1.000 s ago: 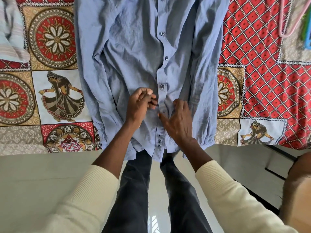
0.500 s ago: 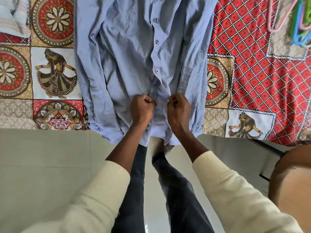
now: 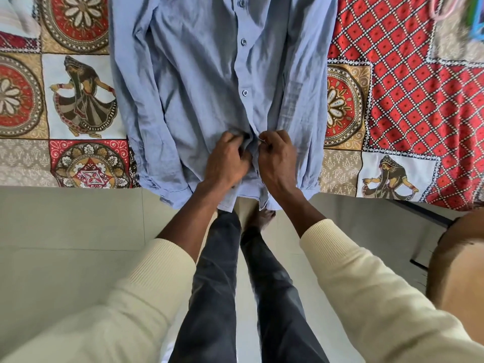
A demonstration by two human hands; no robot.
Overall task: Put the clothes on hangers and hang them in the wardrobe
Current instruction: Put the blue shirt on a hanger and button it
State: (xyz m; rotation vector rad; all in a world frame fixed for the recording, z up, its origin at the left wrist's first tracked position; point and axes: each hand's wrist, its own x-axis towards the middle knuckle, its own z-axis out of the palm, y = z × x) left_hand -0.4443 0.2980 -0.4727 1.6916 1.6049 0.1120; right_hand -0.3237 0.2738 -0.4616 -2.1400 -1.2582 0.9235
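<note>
A light blue button-up shirt (image 3: 204, 74) lies flat, front up, on the patterned bedspread (image 3: 408, 87), its hem hanging over the bed's near edge. My left hand (image 3: 226, 161) pinches the fabric on the left side of the button placket near the hem. My right hand (image 3: 276, 155) pinches the placket edge right beside it. The two hands almost touch. Buttons higher up the shirt are fastened. Coloured plastic hangers (image 3: 468, 11) lie at the bed's far right corner, blurred.
A striped pale garment (image 3: 18, 17) lies at the bed's top left. Pale floor tiles (image 3: 78, 231) spread below the bed edge, where my legs in dark trousers (image 3: 222, 284) stand. A dark frame (image 3: 424, 213) juts out low at the right.
Both hands slid down the placket toward the hem and went from flatter fingers to pinching the fabric. The view shifted a little closer to the shirt.
</note>
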